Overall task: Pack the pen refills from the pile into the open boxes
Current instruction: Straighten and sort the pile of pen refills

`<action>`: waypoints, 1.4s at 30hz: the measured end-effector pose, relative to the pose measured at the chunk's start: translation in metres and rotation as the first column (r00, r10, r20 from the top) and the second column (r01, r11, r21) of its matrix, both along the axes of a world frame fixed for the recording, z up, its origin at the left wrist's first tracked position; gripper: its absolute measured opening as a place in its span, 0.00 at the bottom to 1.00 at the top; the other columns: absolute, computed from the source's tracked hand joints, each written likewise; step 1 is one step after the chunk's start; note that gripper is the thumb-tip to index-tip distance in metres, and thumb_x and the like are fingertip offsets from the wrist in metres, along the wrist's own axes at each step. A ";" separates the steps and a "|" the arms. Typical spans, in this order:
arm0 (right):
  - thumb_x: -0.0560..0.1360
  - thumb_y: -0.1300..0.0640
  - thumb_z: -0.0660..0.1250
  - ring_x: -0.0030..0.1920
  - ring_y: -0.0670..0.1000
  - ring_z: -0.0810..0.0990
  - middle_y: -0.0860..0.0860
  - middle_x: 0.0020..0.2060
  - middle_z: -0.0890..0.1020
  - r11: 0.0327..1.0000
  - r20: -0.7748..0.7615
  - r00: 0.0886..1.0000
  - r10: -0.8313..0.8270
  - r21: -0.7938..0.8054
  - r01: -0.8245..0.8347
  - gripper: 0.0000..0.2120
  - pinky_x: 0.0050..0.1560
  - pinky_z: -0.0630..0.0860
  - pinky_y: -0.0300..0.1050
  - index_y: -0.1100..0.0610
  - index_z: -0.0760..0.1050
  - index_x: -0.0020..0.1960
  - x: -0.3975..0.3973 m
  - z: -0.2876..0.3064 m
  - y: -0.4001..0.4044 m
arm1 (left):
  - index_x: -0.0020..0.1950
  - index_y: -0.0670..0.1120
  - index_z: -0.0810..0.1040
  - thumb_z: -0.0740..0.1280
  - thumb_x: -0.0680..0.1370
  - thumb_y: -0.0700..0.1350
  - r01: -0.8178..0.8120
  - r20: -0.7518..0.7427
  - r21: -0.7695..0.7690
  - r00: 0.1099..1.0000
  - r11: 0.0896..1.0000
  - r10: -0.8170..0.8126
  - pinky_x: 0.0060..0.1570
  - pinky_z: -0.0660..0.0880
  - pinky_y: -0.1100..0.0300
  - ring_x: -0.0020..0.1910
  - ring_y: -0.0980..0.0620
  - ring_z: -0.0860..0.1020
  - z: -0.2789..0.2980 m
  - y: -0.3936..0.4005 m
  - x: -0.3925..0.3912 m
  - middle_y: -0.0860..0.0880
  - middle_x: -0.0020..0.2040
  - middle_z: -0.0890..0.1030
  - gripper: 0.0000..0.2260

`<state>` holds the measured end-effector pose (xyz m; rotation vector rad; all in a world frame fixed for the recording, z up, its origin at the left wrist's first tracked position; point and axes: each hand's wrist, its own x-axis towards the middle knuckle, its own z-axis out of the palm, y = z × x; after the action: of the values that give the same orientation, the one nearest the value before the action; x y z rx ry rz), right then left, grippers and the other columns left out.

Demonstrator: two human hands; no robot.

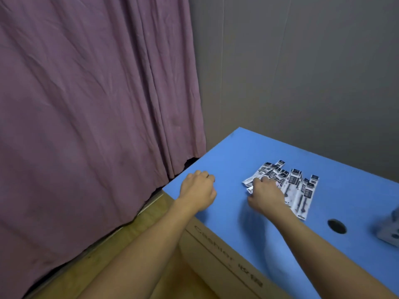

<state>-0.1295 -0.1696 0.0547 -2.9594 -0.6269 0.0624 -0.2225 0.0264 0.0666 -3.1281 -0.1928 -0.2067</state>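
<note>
A pile of pen refills (298,186) in white packets with black print lies on the blue table (248,152). My right hand (266,196) lies on the pile's left end, with its fingers curled over the nearest packets and its thumb against a packet's edge. My left hand (198,189) rests on the table near the left edge, curled into a fist with nothing in it, well apart from the pile. A pale box-like object (388,231) shows at the right edge of the view, blurred and cut off.
A round dark hole (336,226) opens in the table top right of my right forearm. A cardboard carton (216,247) with printed lettering stands under the table's near edge. A purple curtain (86,104) hangs on the left and a grey wall (302,72) stands behind.
</note>
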 end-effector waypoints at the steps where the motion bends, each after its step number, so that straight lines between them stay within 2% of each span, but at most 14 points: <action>1: 0.76 0.50 0.63 0.66 0.58 0.69 0.57 0.63 0.72 1.000 0.008 1.000 -0.013 -0.003 0.013 0.20 0.58 0.72 0.50 0.59 0.70 0.64 -0.001 0.000 0.005 | 0.66 0.46 0.76 0.58 0.80 0.49 0.014 0.001 -0.006 1.000 1.000 -0.014 0.58 0.70 0.51 0.59 0.45 0.74 0.000 0.005 0.003 0.47 0.60 0.78 0.17; 6: 0.74 0.53 0.63 0.64 0.58 0.70 0.57 0.61 0.73 0.996 0.008 0.996 -0.086 -0.011 0.086 0.18 0.54 0.73 0.49 0.59 0.72 0.62 0.005 0.001 0.018 | 0.66 0.46 0.76 0.58 0.81 0.49 0.068 0.015 -0.036 0.998 0.997 -0.068 0.60 0.71 0.50 0.59 0.45 0.74 -0.001 0.020 0.023 0.47 0.60 0.78 0.17; 11: 0.73 0.52 0.65 0.64 0.58 0.70 0.56 0.60 0.74 0.984 -0.002 0.984 -0.178 -0.002 0.178 0.19 0.54 0.74 0.50 0.59 0.72 0.61 0.029 -0.001 0.017 | 0.66 0.46 0.76 0.59 0.81 0.49 0.124 0.013 -0.086 0.992 0.989 -0.123 0.59 0.70 0.51 0.61 0.44 0.74 -0.010 0.016 0.055 0.46 0.61 0.78 0.17; 19: 0.75 0.55 0.63 0.62 0.58 0.71 0.57 0.57 0.74 0.937 -0.002 0.940 -0.340 0.088 0.339 0.14 0.51 0.74 0.51 0.59 0.73 0.58 0.077 -0.001 -0.005 | 0.67 0.47 0.75 0.60 0.81 0.49 0.157 -0.098 -0.205 0.979 0.966 -0.180 0.59 0.71 0.52 0.63 0.45 0.74 -0.024 0.000 0.121 0.47 0.63 0.77 0.16; 28: 0.74 0.58 0.62 0.60 0.59 0.71 0.57 0.55 0.75 0.881 -0.014 0.887 -0.461 0.115 0.459 0.13 0.49 0.72 0.48 0.60 0.73 0.57 0.110 -0.004 -0.036 | 0.61 0.45 0.77 0.62 0.81 0.51 0.131 -0.155 -0.369 0.967 0.920 -0.200 0.54 0.76 0.52 0.59 0.43 0.77 -0.035 -0.034 0.193 0.45 0.60 0.79 0.14; 32: 0.74 0.57 0.62 0.62 0.57 0.70 0.56 0.56 0.74 0.856 -0.040 0.865 -0.499 0.131 0.500 0.15 0.50 0.72 0.47 0.58 0.72 0.60 0.112 -0.011 -0.045 | 0.58 0.44 0.76 0.64 0.80 0.56 0.092 -0.214 -0.419 0.957 0.904 -0.196 0.53 0.77 0.50 0.57 0.43 0.78 -0.049 -0.053 0.207 0.45 0.58 0.79 0.16; 35: 0.75 0.56 0.62 0.61 0.57 0.71 0.55 0.56 0.73 0.836 -0.064 0.849 -0.524 0.149 0.528 0.15 0.49 0.72 0.48 0.58 0.72 0.60 0.113 -0.014 -0.048 | 0.56 0.44 0.76 0.68 0.77 0.58 0.056 -0.248 -0.425 0.953 0.903 -0.176 0.49 0.76 0.52 0.56 0.43 0.78 -0.058 -0.065 0.215 0.45 0.56 0.79 0.18; 39: 0.74 0.57 0.62 0.58 0.58 0.73 0.56 0.57 0.74 0.808 -0.080 0.827 -0.557 0.176 0.562 0.15 0.50 0.75 0.50 0.58 0.73 0.60 0.111 -0.015 -0.045 | 0.55 0.42 0.75 0.72 0.77 0.53 0.041 -0.271 -0.452 0.945 0.891 -0.181 0.46 0.72 0.54 0.54 0.42 0.78 -0.067 -0.065 0.222 0.43 0.55 0.78 0.16; 42: 0.75 0.57 0.62 0.59 0.57 0.73 0.55 0.58 0.73 0.798 -0.078 0.820 -0.567 0.193 0.570 0.16 0.50 0.75 0.50 0.58 0.73 0.61 0.111 -0.016 -0.040 | 0.44 0.44 0.72 0.70 0.76 0.45 0.002 -0.301 -0.458 0.941 0.889 -0.157 0.36 0.69 0.57 0.43 0.44 0.76 -0.069 -0.058 0.228 0.41 0.51 0.80 0.09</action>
<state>-0.0188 -0.2093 0.0392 -2.7969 0.2703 -0.0324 0.0056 -0.0316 -0.0021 -3.5630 -0.1205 0.4340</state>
